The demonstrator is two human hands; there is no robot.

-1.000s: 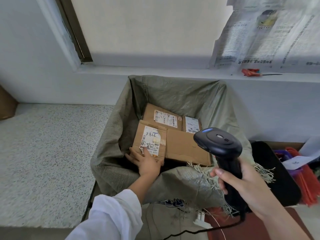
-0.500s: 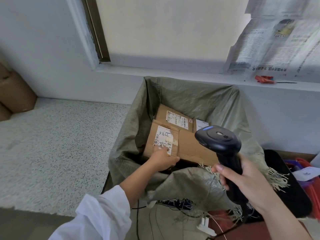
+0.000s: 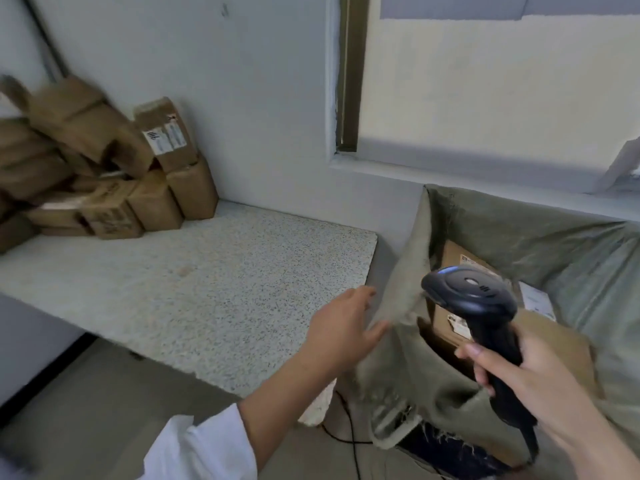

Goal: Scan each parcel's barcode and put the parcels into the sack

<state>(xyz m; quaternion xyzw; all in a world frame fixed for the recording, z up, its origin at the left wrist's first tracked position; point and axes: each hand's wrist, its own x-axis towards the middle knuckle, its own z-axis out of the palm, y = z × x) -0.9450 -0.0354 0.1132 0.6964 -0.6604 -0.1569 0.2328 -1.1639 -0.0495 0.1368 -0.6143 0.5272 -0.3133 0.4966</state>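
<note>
L hand empty by sack; R hand grips scanner.

There is one view, from a wide-angle camera on the person's head. It faces forward and down, toward the far wall. Both hands are very near the lens: the left hand at bottom middle, the right hand holding the scanner at bottom right. The table fills the left, the parcels lie far left, and the sack is near right, cut by the frame edge.
</note>
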